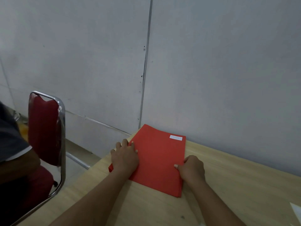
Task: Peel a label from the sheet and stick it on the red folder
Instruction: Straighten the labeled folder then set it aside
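Note:
The red folder (158, 157) lies flat on the wooden table (236, 185), close to the wall. A small white label (175, 137) is stuck near its far right corner. My left hand (124, 158) rests palm down on the folder's left edge, fingers spread. My right hand (192, 170) grips the folder's right edge, thumb on top and fingers curled at the side. A white sheet corner (296, 211), possibly the label sheet, shows at the right frame edge.
A red chair with a chrome frame (47, 136) stands left of the table. A person's sleeve and arm (14, 144) show at the far left. The grey wall (211, 70) rises just behind the folder.

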`<action>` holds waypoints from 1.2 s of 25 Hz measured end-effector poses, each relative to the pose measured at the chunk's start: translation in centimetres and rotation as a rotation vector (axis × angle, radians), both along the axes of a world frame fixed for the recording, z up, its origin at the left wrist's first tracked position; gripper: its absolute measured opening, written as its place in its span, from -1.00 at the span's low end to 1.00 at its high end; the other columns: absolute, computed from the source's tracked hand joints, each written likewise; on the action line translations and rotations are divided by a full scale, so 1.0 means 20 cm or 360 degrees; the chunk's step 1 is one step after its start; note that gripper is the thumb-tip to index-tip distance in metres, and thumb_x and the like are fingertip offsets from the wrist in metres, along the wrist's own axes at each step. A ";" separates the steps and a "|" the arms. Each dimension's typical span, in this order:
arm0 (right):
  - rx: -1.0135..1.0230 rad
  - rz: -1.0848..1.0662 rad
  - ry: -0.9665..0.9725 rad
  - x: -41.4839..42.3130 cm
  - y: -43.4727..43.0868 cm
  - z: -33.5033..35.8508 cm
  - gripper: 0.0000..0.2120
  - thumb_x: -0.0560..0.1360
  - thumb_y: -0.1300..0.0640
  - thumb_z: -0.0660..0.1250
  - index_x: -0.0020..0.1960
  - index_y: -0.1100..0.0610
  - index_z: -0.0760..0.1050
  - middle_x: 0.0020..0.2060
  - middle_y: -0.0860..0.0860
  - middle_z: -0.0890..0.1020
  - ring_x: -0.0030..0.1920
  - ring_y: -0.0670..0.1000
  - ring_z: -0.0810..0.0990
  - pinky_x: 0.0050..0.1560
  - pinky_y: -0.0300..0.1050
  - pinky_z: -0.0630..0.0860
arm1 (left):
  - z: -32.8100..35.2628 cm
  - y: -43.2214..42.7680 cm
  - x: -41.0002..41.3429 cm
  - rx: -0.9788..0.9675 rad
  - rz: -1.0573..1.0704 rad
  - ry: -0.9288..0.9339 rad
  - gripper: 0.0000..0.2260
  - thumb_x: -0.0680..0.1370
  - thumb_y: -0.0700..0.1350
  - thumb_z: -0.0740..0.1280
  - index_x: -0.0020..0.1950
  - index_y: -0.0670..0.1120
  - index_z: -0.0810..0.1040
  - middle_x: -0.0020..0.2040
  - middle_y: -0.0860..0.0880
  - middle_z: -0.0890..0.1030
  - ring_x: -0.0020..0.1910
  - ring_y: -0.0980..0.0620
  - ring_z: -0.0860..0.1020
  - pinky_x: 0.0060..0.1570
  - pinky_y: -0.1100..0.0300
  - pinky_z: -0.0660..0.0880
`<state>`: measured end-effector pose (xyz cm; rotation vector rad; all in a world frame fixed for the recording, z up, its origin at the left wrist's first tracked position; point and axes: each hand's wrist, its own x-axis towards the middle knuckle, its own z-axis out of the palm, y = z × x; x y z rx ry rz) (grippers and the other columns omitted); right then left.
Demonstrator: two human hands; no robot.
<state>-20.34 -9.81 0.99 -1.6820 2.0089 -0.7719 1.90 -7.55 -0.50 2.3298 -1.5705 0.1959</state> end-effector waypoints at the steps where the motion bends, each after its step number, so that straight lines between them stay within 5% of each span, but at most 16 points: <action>1: -0.0015 0.0003 -0.0010 0.00 0.00 0.00 -0.67 0.39 -0.01 0.55 0.03 0.14 0.57 -0.01 0.06 0.67 0.00 0.10 0.64 -0.20 -0.16 0.36 | 0.00 0.00 0.00 0.0004 -0.0003 -0.0002 -0.55 0.64 0.11 0.05 0.51 0.02 0.33 0.37 -0.04 0.36 0.30 -0.09 0.35 0.23 -0.06 0.38; 18: -0.0095 0.0018 -0.0079 0.01 0.05 -0.01 -0.70 0.47 0.05 0.48 0.04 0.10 0.40 0.04 0.06 0.62 0.03 0.09 0.59 -0.15 -0.15 0.35 | -0.01 -0.01 -0.01 0.0062 -0.0009 -0.0067 -0.53 0.65 0.10 -0.01 0.52 -0.01 0.29 0.39 -0.07 0.37 0.31 -0.10 0.36 0.25 -0.08 0.39; 27: -0.0213 0.0222 -0.0339 -0.08 0.14 0.00 -0.82 0.51 0.10 0.43 0.06 0.08 0.48 -0.22 -0.02 0.61 -0.17 -0.03 0.59 -0.22 -0.17 0.43 | 0.08 0.01 -0.03 0.0076 -0.0029 -0.0075 -0.51 0.64 0.15 -0.02 0.50 -0.02 0.34 0.40 -0.08 0.41 0.31 -0.10 0.42 0.26 -0.06 0.36; 30: -0.0305 0.0330 -0.0360 -0.12 0.19 -0.03 -0.84 0.50 0.17 0.43 0.05 0.05 0.51 -0.21 -0.03 0.57 -0.20 -0.05 0.56 -0.28 -0.33 0.36 | 0.08 0.06 -0.12 0.0046 -0.0166 -0.0126 -0.49 0.64 0.14 0.01 0.54 -0.05 0.29 0.47 -0.10 0.34 0.41 -0.11 0.34 0.36 -0.04 0.31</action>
